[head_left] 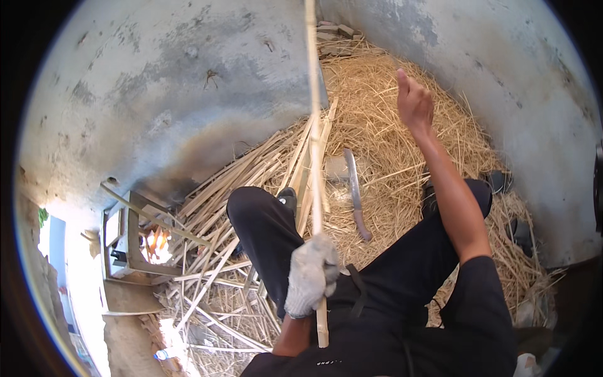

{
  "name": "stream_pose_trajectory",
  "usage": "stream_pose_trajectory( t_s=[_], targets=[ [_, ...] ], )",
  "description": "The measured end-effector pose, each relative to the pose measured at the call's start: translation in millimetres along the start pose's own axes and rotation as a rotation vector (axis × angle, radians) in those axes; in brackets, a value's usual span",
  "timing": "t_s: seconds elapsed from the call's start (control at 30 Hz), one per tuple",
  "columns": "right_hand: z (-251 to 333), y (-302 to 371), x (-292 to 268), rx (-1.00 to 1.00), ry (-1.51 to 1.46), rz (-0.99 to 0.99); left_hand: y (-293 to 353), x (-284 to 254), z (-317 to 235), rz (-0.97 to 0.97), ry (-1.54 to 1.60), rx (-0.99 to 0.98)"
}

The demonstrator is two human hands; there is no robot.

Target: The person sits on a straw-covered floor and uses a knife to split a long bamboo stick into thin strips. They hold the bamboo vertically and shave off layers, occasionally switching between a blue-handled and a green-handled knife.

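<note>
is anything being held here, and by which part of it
The gloved left hand grips a long pale strip near its lower end; nothing shows in the right hand.

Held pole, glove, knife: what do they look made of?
Pole: bamboo or wood; pale, matte, faint node-like bands.
Glove: probably knitted cotton-type yarn; off-white, coarse surface.
Knife blade: metal, likely steel; grey with a dull sheen.
Handle: possibly wood; brown, grain too small to tell.
</note>
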State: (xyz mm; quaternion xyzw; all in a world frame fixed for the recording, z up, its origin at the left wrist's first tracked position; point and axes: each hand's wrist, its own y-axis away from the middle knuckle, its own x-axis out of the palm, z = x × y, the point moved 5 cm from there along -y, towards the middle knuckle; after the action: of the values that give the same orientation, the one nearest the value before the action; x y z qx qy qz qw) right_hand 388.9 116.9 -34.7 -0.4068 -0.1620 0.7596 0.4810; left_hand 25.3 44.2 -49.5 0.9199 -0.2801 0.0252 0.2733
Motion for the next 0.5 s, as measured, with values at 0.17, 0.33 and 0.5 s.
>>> stream_pose_trajectory(
  t_s=[0.17,0.33,0.5],
  targets=[
    [116.2,96.9,-21.2,-0.493,-0.423,0.221,-10.1,-5.8,-14.4,0.009,0.19,0.202],
    [139.2,117.7,-29.0,-0.748,-0.386,0.437,2.4,7.4,-23.9,0.068,0.163,0.145],
    [146.1,124.0,-31.5,-0.78,-0.305,0.326,4.6,15.9,-18.7,0.125,0.178,0.17]
  ],
)
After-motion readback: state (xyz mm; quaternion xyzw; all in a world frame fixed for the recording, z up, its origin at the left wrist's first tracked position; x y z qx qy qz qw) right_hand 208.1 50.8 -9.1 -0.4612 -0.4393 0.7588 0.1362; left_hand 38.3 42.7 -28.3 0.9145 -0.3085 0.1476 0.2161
